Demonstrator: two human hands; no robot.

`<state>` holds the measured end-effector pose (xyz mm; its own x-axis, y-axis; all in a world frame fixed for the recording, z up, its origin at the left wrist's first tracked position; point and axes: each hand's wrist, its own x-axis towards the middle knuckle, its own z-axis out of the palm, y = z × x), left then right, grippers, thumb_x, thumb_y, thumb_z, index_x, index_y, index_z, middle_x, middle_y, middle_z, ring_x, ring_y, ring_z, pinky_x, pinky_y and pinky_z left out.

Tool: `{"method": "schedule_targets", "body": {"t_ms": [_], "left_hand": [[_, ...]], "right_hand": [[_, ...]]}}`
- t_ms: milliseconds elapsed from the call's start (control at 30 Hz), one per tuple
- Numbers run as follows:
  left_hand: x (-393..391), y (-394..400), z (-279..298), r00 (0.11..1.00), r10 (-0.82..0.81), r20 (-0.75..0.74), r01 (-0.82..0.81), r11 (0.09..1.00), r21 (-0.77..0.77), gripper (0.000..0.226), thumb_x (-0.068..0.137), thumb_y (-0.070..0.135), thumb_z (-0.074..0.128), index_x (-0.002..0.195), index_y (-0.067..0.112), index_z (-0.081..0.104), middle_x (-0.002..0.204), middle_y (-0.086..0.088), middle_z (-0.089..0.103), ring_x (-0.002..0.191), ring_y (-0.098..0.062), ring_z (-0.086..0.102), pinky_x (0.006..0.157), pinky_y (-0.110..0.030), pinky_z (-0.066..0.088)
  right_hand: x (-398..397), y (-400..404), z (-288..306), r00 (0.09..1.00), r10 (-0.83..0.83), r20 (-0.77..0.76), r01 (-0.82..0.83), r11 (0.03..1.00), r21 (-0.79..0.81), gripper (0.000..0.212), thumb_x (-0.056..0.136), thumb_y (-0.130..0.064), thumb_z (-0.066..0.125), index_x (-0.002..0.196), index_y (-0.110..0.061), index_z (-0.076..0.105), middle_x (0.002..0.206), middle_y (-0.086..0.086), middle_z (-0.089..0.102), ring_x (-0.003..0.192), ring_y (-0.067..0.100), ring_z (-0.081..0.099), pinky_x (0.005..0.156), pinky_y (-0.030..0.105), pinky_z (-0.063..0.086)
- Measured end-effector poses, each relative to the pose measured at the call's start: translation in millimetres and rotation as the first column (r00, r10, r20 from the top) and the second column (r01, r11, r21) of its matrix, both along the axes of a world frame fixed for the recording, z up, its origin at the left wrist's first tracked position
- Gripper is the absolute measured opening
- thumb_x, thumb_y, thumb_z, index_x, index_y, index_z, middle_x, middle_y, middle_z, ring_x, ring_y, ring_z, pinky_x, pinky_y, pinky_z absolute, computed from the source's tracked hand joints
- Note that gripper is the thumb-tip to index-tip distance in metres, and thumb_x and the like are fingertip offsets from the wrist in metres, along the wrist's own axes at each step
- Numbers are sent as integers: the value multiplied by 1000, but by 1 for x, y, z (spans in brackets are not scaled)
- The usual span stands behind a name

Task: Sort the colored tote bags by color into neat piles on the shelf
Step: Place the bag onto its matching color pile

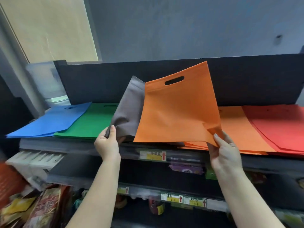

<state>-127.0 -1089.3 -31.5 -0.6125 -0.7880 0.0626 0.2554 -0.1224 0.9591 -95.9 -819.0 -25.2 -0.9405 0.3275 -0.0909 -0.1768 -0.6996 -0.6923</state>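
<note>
Orange tote bag point(177, 111) is lifted over the shelf's point(92, 148) front edge, right hand point(225, 152) pinching its lower corner. Left hand point(107, 143) pinches a grey bag point(130, 112). Price labels point(153, 155) too blurry to read.

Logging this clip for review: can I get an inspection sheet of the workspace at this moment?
Surface: dark shelf, price labels on its front edge.
Job's things: blue pile, green pile, orange pile, red pile lie flat; grey bag and orange bag lifted.
Clutter: nothing seen on the shelf.
Grippers: left hand pinches the grey bag; right hand pinches the orange bag's corner.
Cables: nothing seen.
Surroundings: packaged goods on lower shelves, blurred.
</note>
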Motion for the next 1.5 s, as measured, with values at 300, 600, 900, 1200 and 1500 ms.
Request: {"method": "schedule_targets", "body": {"t_ms": [300, 600, 900, 1200, 1500], "left_hand": [[14, -19, -11, 961, -8, 276, 194, 730, -655, 27, 88, 35, 64, 89, 8, 64, 87, -2, 64, 74, -20, 59, 62, -27, 41], [27, 42, 0, 830, -357, 428, 525, 759, -385, 12, 78, 12, 76, 72, 9, 67, 54, -4, 68, 41, -11, 60, 39, -18, 40], [1, 115, 20, 818, -439, 372, 568, 719, -400, 7, 83, 9, 70, 80, 4, 68, 61, -5, 68, 42, -8, 58, 48, -21, 50], [-13, 158, 18, 778, -151, 610, 615, 387, -687, 16, 81, 25, 65, 77, 10, 69, 79, -2, 67, 78, -20, 62, 68, -27, 48], [-30, 227, 39, 877, 23, 481, 480, -94, -872, 30, 90, 39, 50, 105, 15, 60, 105, 0, 63, 99, -22, 57, 75, -29, 43]], "right_hand": [[-16, -16, -6, 997, -40, 58, 29, 983, 183, 25, 95, 2, 49, 95, -18, 63, 94, 3, 65, 84, 12, 63, 57, 15, 54], [-16, 9, -10, 995, -100, -10, 98, 938, 333, 26, 94, 2, 52, 93, -21, 65, 90, 5, 67, 70, 7, 65, 59, 15, 54], [-15, 95, 1, 913, -348, -212, 333, 338, 880, 24, 93, -6, 57, 114, -11, 68, 103, 5, 70, 88, 24, 67, 78, 26, 52], [-19, 155, 1, 925, -375, -55, -47, -258, 965, 30, 92, -15, 58, 121, -6, 61, 117, 13, 62, 107, 32, 57, 82, 36, 46], [-14, 197, 21, 913, -397, -91, -174, -582, 795, 33, 97, -37, 45, 119, -16, 58, 116, 2, 53, 102, 27, 59, 66, 30, 37]]}}
